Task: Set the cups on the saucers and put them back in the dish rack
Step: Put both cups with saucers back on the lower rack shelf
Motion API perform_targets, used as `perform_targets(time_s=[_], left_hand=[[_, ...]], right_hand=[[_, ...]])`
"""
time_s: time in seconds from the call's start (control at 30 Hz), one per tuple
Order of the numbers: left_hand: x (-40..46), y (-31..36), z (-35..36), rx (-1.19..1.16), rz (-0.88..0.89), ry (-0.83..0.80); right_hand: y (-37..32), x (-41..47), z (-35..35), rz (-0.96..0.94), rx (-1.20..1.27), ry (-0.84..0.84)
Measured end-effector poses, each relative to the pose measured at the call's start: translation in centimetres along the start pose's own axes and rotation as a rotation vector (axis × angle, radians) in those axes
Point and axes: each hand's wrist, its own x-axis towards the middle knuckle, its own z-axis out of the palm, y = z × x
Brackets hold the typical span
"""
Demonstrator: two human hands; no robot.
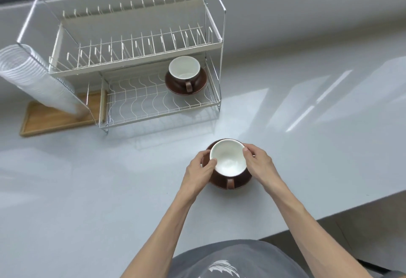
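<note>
A brown cup with a white inside (228, 159) stands on a brown saucer (241, 181) on the grey counter, its handle pointing toward me. My left hand (198, 171) grips the left side of the saucer and cup. My right hand (258, 164) holds the right side, thumb at the cup's rim. A second cup (184, 68) sits on its saucer (198, 84) at the right end of the lower shelf of the white wire dish rack (140, 104).
A tilted stack of clear plastic cups (33, 75) leans over a wooden tray (55, 119) left of the rack. The rack's upper shelf (131, 55) holds only dividers. The counter's edge (329, 214) runs diagonally at the lower right.
</note>
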Motion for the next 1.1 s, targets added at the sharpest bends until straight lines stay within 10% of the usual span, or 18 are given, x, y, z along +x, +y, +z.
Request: perform_targets(time_s=[1.1], left_hand=[[3.6,7.3,-20.6,-0.111,0.019,0.280]], right_hand=[[-18.6,8.3,12.4,-0.302,-0.071,-0.238]])
